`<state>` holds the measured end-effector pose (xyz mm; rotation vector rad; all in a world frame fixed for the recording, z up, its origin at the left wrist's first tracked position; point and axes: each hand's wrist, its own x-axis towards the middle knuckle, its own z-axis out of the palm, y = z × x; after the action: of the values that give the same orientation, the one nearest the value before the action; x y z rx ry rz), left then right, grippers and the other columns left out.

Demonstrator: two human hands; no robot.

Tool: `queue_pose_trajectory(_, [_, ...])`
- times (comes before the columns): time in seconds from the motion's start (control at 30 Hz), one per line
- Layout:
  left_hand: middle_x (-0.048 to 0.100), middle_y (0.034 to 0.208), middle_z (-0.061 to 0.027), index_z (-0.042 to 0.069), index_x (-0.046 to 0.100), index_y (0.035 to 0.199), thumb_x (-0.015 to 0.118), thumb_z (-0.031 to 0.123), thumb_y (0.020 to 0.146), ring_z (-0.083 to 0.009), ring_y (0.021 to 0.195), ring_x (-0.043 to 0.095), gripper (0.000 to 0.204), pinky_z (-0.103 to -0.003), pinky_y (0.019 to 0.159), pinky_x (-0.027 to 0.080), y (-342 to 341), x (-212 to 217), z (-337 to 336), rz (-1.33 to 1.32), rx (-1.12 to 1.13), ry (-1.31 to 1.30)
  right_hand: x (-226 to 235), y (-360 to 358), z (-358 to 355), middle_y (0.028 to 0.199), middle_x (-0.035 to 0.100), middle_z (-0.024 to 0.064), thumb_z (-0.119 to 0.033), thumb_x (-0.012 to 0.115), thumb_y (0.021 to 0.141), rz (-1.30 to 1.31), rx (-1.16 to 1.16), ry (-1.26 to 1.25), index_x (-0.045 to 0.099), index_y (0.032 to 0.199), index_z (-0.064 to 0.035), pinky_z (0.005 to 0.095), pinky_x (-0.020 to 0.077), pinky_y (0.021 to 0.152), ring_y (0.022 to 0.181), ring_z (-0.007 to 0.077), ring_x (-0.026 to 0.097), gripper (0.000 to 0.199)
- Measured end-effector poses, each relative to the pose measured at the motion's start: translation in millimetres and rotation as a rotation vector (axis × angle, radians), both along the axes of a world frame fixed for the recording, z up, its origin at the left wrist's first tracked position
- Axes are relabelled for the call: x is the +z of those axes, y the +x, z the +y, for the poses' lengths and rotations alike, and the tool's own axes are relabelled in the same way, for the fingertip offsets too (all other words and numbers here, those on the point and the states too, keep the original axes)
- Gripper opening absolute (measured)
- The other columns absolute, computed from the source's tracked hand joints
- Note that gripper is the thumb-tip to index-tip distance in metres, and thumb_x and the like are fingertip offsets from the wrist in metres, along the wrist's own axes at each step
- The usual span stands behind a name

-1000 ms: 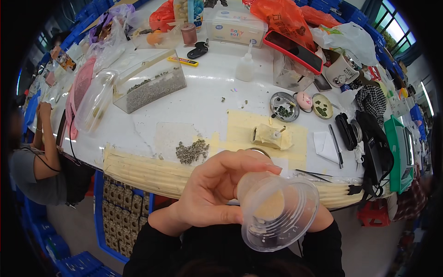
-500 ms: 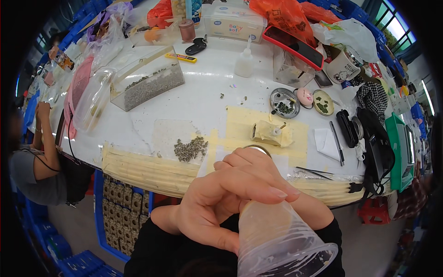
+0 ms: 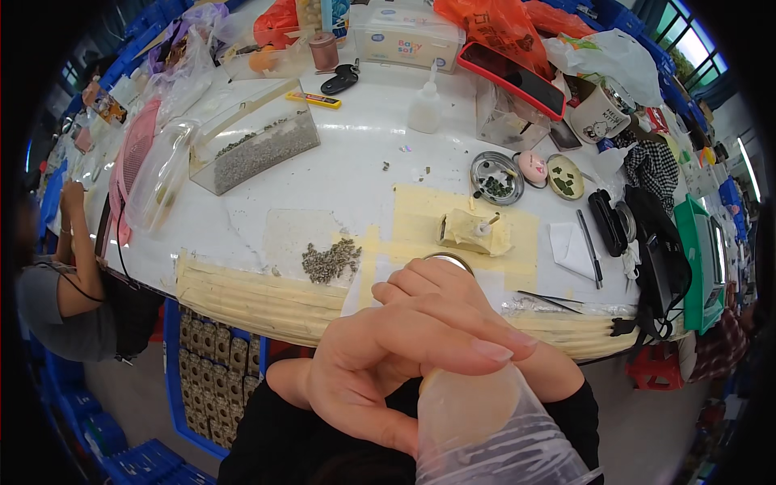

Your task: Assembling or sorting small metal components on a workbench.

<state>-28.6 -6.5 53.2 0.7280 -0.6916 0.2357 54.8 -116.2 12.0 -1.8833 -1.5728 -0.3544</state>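
Observation:
My left hand is closed around a translucent plastic cup, fingers over its narrow end and thumb along the side. The cup tilts so its wide end faces the lower edge, where much of the rim is cut off. A pale tan patch shows through its wall. Behind it, my right hand rests at the table's edge with curled fingers; what they hold, if anything, is hidden. A round metal-rimmed object peeks out beside its knuckles. Just beyond stands a tape-wrapped block with a small stick on top.
Small grey-green bits lie in a pile to the left. Farther back are a clear bin of granules, a white squeeze bottle and a red-cased phone. Tweezers lie at the right. A co-worker's arm shows far left.
The cup has tipped and shifted toward the lower edge, so its open rim has mostly left the picture. My left fingers moved slightly with it. My right hand stays in place.

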Motion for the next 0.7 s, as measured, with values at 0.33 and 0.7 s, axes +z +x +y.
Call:
queue_pose_trajectory(0.33, [0.055,0.129,-0.0331,-0.001,0.048,0.136,0.063,0.009,0.094,-0.0441,0.118,0.053,0.046,-0.052,0.100,0.046,0,10,4,-0.005,0.028,0.013,-8,-1,1,0.072,0.046,0.0028,-0.012,0.062,0.073,-0.017,0.000,0.063,0.053,0.078,-0.0099,0.0312,0.0424,0.060,0.070,0.0195,0.052,0.011])
queue_pose_trajectory(0.7, [0.055,0.126,-0.0364,0.001,0.048,0.136,0.056,0.007,0.098,-0.0500,0.118,0.055,0.039,-0.057,0.100,0.048,4,33,34,-0.177,0.049,0.076,-3,1,-3,0.075,0.049,0.0042,-0.010,0.061,0.074,-0.093,0.009,0.027,0.055,0.084,-0.0068,0.0322,0.0436,0.061,0.072,0.0200,0.054,0.012])
